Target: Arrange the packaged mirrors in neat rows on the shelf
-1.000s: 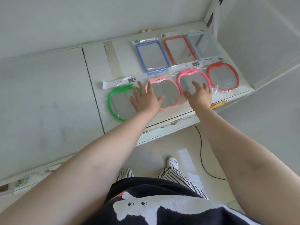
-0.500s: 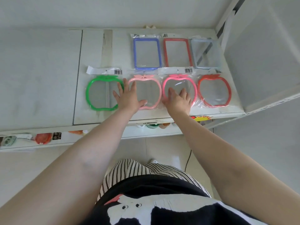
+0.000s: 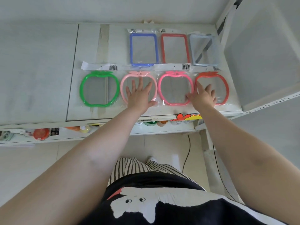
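White shelf holds seven bagged mirrors in two rows. Back row, left to right: blue rectangular mirror, red rectangular mirror, pale grey-blue rectangular mirror, set side by side. Front row, left to right: green apple-shaped mirror, light pink apple-shaped mirror, deeper pink apple-shaped mirror, red apple-shaped mirror, bags just beside one another. Left hand lies flat on the light pink one, fingers straight and spread, palm down. Right hand rests palm down across the gap between the deeper pink and red apple mirrors, fingers extended, thumb on the pink frame's right edge; looks like pressing, not gripping, though the fingertips are hard to make out. Lower shelf underneath shows small colourful items, too blurred to name. Black cable trails on the floor.
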Motion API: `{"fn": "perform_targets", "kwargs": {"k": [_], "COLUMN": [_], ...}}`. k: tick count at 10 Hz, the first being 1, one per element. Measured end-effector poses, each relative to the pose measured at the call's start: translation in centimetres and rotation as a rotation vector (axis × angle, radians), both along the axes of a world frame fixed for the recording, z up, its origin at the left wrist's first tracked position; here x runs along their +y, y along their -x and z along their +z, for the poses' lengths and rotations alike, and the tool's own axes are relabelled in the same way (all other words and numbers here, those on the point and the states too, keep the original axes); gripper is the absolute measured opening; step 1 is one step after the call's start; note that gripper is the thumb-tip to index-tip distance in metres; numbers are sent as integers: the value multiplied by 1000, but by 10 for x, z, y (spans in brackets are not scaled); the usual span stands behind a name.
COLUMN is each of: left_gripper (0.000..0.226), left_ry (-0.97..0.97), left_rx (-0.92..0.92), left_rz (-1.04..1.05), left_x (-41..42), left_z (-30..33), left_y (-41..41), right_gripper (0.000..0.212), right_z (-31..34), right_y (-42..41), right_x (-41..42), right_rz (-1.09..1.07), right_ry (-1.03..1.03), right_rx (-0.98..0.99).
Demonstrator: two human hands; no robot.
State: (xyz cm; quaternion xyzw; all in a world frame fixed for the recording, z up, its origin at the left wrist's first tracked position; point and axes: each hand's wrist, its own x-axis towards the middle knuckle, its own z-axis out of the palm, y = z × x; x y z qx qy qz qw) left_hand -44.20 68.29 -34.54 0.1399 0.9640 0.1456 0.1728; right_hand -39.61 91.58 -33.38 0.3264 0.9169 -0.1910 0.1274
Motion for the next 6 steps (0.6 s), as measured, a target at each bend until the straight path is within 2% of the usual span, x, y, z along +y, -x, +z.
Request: {"fn": "perform_targets", "kwargs": {"k": [3,4,5,6], "left_gripper": [85,78,48,37], "left_ry": [-28,-34,-95,-189], "left_rx": [7,20,95,184], "left_rz": [23,36,87,188], "left_x": [2,0,-3,-7], "left_z": [-2,-4,1,3], "left_y": [-3,-1,-6,-15], "right_gripper": [70,65,58,49], "right_z": [1,2,9,13], "right_y": [-4,-7,-13,-18], "right_x": [1,2,-2,-7], "right_rz": [18,4,11,29], "right_ry": [11,-9,-45,-48], "right_rx": [9,106,223,335]}}
